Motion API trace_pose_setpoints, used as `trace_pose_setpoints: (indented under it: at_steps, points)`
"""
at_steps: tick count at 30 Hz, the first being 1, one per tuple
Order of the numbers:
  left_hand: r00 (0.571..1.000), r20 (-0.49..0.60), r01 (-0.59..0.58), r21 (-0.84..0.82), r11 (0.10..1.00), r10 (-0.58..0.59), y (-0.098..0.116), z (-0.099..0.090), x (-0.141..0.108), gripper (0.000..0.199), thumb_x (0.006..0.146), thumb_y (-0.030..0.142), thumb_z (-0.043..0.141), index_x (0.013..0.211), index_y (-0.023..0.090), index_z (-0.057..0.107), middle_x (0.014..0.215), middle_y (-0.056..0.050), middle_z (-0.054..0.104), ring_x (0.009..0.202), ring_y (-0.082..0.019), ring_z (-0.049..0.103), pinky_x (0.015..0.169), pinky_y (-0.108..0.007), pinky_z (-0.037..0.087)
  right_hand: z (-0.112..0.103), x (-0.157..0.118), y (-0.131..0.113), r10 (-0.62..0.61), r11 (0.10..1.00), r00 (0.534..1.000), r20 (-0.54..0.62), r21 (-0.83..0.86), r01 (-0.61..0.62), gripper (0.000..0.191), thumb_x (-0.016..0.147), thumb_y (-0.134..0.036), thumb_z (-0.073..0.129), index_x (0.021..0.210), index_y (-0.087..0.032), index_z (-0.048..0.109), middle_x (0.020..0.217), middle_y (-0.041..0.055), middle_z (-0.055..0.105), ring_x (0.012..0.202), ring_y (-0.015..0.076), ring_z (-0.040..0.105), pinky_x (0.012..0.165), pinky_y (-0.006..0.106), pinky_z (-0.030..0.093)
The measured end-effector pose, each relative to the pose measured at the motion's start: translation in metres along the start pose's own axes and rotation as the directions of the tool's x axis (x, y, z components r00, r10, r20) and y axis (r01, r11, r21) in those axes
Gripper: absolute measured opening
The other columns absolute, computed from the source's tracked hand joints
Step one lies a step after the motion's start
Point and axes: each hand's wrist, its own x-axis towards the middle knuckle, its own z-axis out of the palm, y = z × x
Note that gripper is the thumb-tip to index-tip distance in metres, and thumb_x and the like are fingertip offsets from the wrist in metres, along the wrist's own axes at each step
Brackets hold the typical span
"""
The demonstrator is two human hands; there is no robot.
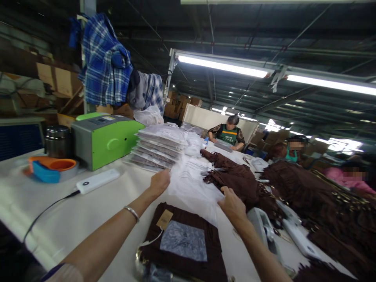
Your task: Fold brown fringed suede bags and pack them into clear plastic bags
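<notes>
A thin translucent plastic bag (195, 197) is stretched between my two hands above the table. My left hand (160, 183), fingers closed, grips its left edge; a silver bangle circles that wrist. On the far side, my right hand (233, 205) pinches the right edge. Below and nearer to me lies a folded dark brown fabric article (211, 235) with gold-coloured metal at its near end. A tan tag (165, 219) on a white string and a grey, crinkled plastic-looking sheet (184, 241) rest on it. More clear bags (190, 170) lie layered just beyond my hands.
Left stand a green-grey machine (114, 139), a steel flask (57, 141), tape rolls (53, 166) and a cabled white device (98, 181). A stack of packed bags (158, 147) sits behind my left hand. Brown goods (299, 196) and a tape dispenser (263, 229) lie right. Co-workers (229, 135) sit beyond.
</notes>
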Motion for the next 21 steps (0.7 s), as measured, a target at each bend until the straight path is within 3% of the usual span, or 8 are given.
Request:
trace_pose_setpoints:
  at_steps: [3, 6, 10, 15, 18, 21]
  points:
    - [0.996, 0.052, 0.079, -0.228, 0.970, -0.069, 0.000, -0.005, 0.004, 0.021, 0.095, 0.031, 0.049, 0.102, 0.016, 0.061, 0.080, -0.004, 0.068, 0.077, -0.018, 0.067, 0.073, -0.034, 0.052, 0.017, -0.001, 0.006, 0.037, 0.977, 0.987, 0.159, 0.200, -0.069, 0.025, 0.077, -0.020, 0.063, 0.102, -0.016, 0.061, 0.103, 0.0100, 0.063, 0.093, 0.0244, 0.065, 0.073, 0.032, 0.047]
    - [0.978, 0.134, 0.208, -0.502, 0.839, -0.163, -0.013, -0.012, 0.009, 0.021, 0.096, 0.029, 0.048, 0.107, 0.015, 0.058, 0.069, 0.001, 0.065, 0.062, -0.014, 0.066, 0.061, -0.027, 0.053, 0.028, -0.005, 0.019, 0.012, 0.879, 0.947, 0.322, 0.448, -0.163, 0.045, 0.084, -0.032, 0.059, 0.125, -0.017, 0.051, 0.117, 0.0111, 0.062, 0.094, 0.0200, 0.066, 0.070, 0.029, 0.053]
    - [0.928, 0.213, 0.347, -0.794, 0.499, -0.305, -0.038, -0.014, 0.012, 0.016, 0.095, 0.018, 0.044, 0.103, 0.013, 0.057, 0.066, 0.002, 0.063, 0.055, -0.011, 0.063, 0.055, -0.023, 0.053, 0.042, -0.008, 0.028, 0.003, 0.691, 0.889, 0.459, 0.641, -0.333, 0.056, 0.089, -0.044, 0.051, 0.135, -0.016, 0.039, 0.129, 0.0162, 0.053, 0.093, 0.0184, 0.069, 0.070, 0.029, 0.056]
    - [0.845, 0.339, 0.392, -0.919, 0.047, -0.415, -0.058, -0.004, 0.016, 0.018, 0.085, 0.006, 0.043, 0.081, 0.014, 0.058, 0.052, 0.000, 0.059, 0.042, -0.013, 0.059, 0.047, -0.022, 0.053, 0.076, 0.015, 0.003, 0.058, 0.528, 0.818, 0.572, 0.678, -0.511, 0.047, 0.085, -0.050, 0.058, 0.118, -0.017, 0.049, 0.102, 0.0113, 0.063, 0.077, 0.0186, 0.071, 0.065, 0.031, 0.057]
    - [0.809, 0.406, 0.365, -0.914, -0.178, -0.424, -0.061, 0.001, 0.023, 0.023, 0.082, 0.003, 0.040, 0.078, 0.014, 0.060, 0.050, -0.002, 0.059, 0.044, -0.017, 0.062, 0.047, -0.027, 0.055, 0.095, 0.033, -0.021, 0.070, 0.504, 0.790, 0.610, 0.661, -0.555, 0.042, 0.083, -0.039, 0.062, 0.116, -0.017, 0.047, 0.093, 0.0080, 0.063, 0.069, 0.0161, 0.070, 0.062, 0.030, 0.057]
    - [0.788, 0.444, 0.300, -0.882, -0.365, -0.426, -0.063, 0.004, 0.032, 0.026, 0.081, 0.002, 0.040, 0.083, 0.012, 0.063, 0.054, -0.004, 0.062, 0.051, -0.020, 0.065, 0.048, -0.030, 0.056, 0.106, 0.044, -0.039, 0.062, 0.550, 0.782, 0.620, 0.632, -0.545, 0.053, 0.078, -0.029, 0.066, 0.124, -0.017, 0.042, 0.101, 0.0095, 0.062, 0.065, 0.0144, 0.069, 0.061, 0.030, 0.058]
